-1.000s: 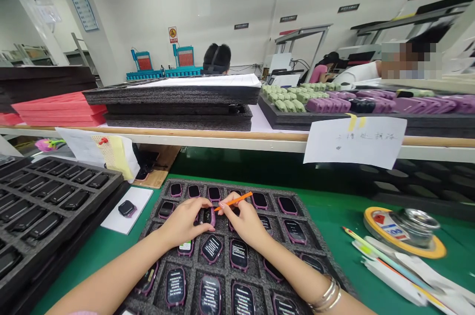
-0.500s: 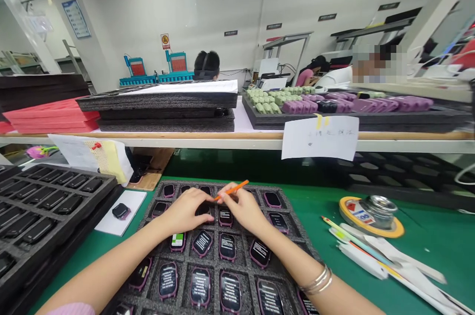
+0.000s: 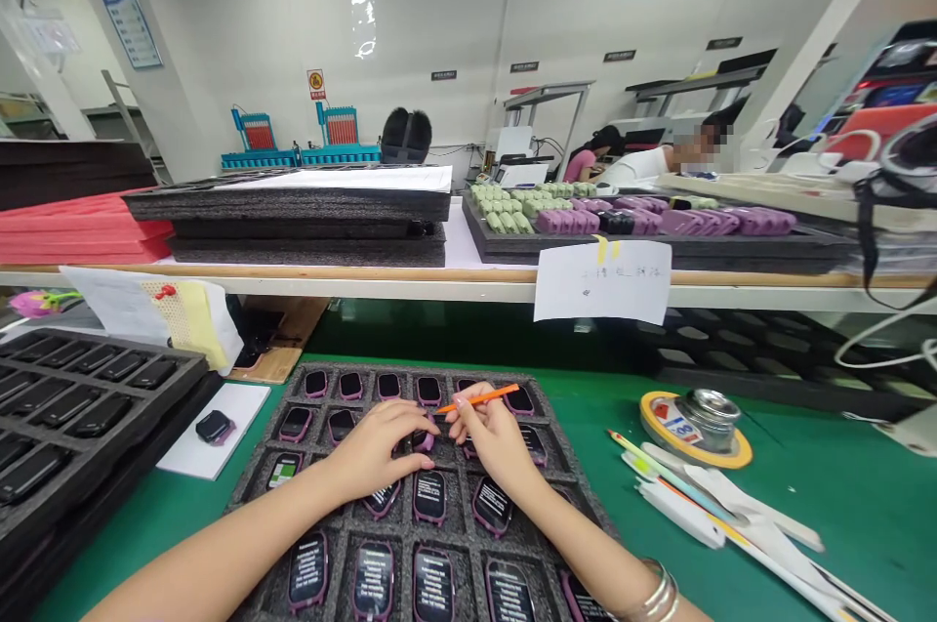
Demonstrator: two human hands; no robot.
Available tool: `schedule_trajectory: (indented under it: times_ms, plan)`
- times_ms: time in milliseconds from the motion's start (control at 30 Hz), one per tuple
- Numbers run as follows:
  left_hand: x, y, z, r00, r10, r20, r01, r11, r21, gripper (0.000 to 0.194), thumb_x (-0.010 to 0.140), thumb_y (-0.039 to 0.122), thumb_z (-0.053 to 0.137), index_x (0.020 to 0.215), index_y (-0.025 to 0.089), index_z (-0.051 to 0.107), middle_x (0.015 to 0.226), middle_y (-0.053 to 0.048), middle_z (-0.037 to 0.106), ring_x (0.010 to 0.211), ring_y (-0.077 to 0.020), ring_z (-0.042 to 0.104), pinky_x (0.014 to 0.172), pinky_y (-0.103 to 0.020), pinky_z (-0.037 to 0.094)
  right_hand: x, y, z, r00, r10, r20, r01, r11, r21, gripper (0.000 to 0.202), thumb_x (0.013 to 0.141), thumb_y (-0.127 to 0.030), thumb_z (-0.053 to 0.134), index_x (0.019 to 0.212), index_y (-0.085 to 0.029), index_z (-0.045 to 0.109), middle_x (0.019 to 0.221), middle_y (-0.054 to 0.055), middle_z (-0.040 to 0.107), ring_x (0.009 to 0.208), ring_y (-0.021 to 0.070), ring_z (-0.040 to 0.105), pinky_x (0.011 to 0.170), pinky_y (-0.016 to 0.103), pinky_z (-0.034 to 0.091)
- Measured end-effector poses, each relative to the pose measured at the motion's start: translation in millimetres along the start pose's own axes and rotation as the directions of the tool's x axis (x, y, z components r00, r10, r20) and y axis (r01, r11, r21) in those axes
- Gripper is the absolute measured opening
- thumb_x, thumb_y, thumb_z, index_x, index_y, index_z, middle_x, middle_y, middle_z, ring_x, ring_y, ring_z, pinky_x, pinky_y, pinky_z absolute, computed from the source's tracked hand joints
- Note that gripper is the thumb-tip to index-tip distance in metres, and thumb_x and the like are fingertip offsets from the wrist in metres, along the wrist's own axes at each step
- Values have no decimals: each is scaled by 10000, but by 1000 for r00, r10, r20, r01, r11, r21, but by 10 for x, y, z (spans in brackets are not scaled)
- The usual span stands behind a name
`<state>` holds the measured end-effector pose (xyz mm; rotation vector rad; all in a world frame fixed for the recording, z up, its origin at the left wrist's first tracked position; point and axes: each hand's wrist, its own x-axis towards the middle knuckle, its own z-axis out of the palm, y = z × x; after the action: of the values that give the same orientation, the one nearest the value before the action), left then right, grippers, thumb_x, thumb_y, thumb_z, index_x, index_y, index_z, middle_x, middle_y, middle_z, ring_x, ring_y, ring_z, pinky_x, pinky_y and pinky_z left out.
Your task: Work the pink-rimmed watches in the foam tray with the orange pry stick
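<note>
With left hand (image 3: pixel 372 449), holding purple-cased watch (image 3: pixel 425 441) between thumb and fingers, in or just over cell of dark foam tray (image 3: pixel 401 530); with right hand (image 3: pixel 498 436), pinching orange stick (image 3: pixel 489 396), tip close to watch. Likely light and stiff to handle, slippery and easily scratched across glass face; best taken by opposite case edges.

From where I sit, the view reads bright and evenly lit — a pale, cool light that leaves only soft shadows, the deepest under the shelf (image 3: pixel 410 275). I see whitish glare on the watch screens (image 3: pixel 433 583) and a shine on the bracelet (image 3: pixel 663 593). The wide lens bends and stretches the edges — I find the far room slightly soft, one face pixelated, and the sign (image 3: pixel 604 282) too faint to read.
</note>
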<state>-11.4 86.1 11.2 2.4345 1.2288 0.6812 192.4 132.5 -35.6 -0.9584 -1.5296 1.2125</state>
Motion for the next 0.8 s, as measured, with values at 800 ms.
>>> schedule_trajectory:
  times_ms: [800]
  plan:
    - [28, -4, 71, 986, -152, -63, 147, 987, -66, 498, 795, 271, 792, 1204, 225, 510, 1196, -86, 651, 1151, -271, 607, 1038, -465, 478, -36, -111, 20, 992, -99, 81, 111, 981, -157, 233, 997, -369, 576, 1057, -156, 646, 929, 23, 688, 751, 139, 667, 711, 327, 582]
